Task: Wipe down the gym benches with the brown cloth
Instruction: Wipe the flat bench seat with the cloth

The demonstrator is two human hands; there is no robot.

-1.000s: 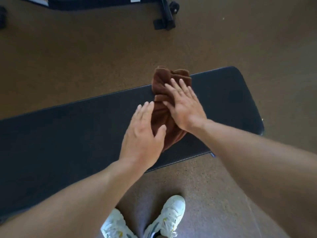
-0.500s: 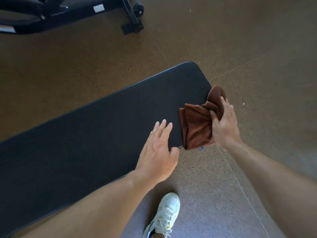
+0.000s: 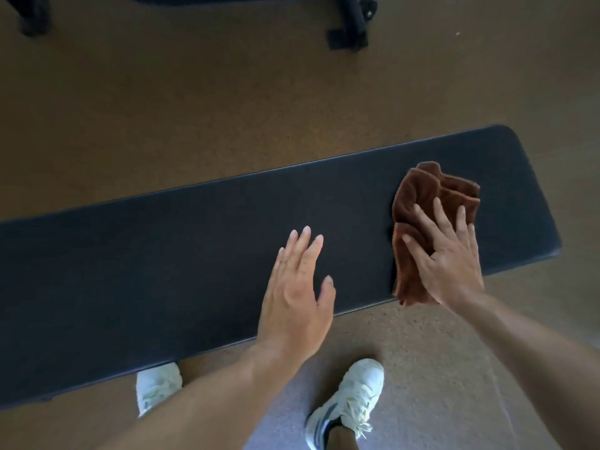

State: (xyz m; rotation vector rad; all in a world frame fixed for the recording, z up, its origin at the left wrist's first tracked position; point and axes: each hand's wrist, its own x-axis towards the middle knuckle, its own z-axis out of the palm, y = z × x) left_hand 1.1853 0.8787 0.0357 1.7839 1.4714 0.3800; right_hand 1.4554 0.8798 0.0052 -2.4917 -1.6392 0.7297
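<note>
Cloth (image 3: 431,203) — brown, bunched, near the bench's (image 3: 194,254) right end. Right hand (image 3: 451,258) presses it with splayed, straight fingers. Left hand (image 3: 297,293) flat, empty, steadying. Soft, light, likely to ruck — press its middle.

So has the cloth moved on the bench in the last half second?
Yes. The cloth hung off the bench's right end corner; now it lies back on the pad, left of that end, under the right hand.
</note>
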